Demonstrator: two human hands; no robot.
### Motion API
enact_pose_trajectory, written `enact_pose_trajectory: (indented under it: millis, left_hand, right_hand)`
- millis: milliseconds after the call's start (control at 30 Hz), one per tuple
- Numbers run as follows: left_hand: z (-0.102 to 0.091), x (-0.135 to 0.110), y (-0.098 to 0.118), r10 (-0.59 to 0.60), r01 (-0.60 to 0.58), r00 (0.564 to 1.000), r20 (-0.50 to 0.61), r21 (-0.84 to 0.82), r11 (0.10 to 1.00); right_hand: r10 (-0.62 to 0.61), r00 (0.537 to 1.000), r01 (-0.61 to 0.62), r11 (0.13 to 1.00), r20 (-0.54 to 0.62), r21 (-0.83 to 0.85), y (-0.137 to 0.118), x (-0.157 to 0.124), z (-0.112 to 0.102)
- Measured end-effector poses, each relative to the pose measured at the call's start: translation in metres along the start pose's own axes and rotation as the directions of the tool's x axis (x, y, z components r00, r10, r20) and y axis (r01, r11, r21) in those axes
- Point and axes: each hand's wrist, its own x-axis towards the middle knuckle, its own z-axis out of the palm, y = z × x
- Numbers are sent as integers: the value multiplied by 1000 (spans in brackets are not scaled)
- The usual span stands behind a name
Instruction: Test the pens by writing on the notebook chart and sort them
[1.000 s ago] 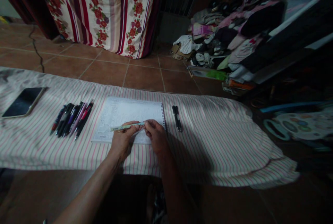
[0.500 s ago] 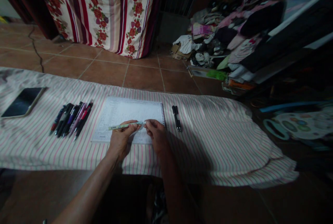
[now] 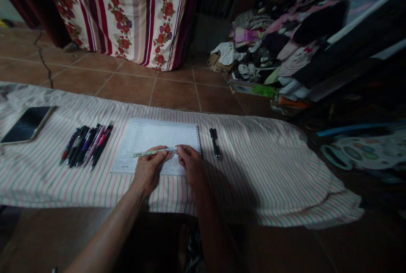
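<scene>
Between my two hands is a light green pen (image 3: 146, 153), held nearly level above a spiral notebook (image 3: 158, 131). My left hand (image 3: 149, 169) pinches its barrel, the blunt end sticking out to the left. The fingers of my right hand (image 3: 190, 161) are closed at the pen's right end; whether they grip the tip or a small part on it cannot be made out. Handwriting and print cover the notebook page, and its coil runs down the right side. To the right of it lie two black pens (image 3: 215, 144) side by side.
Left of the notebook several pens (image 3: 85, 146) lie in a row, and farther left is a phone (image 3: 28, 125). A striped cloth (image 3: 269, 171) covers the table. Beyond it are a tiled floor (image 3: 127, 86), a floral curtain (image 3: 133, 15) and a heap of clothes (image 3: 269, 40).
Almost nothing differs. Both hands stay on the pen over the notebook, with only a very slight shift of the fingers.
</scene>
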Motion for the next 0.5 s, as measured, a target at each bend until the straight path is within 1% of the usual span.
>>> enact_pose_trajectory:
  millis: [233,500]
  left_hand:
    - [-1,2,0,-32,32,999,-24,12,999]
    - [-3,5,-3,0,0,1000,-2,-6,1000]
  right_hand:
    - [20,999,-20,1000,-37,4,2,3,-1]
    - [40,997,-40,999,-70,3,2,3,-2]
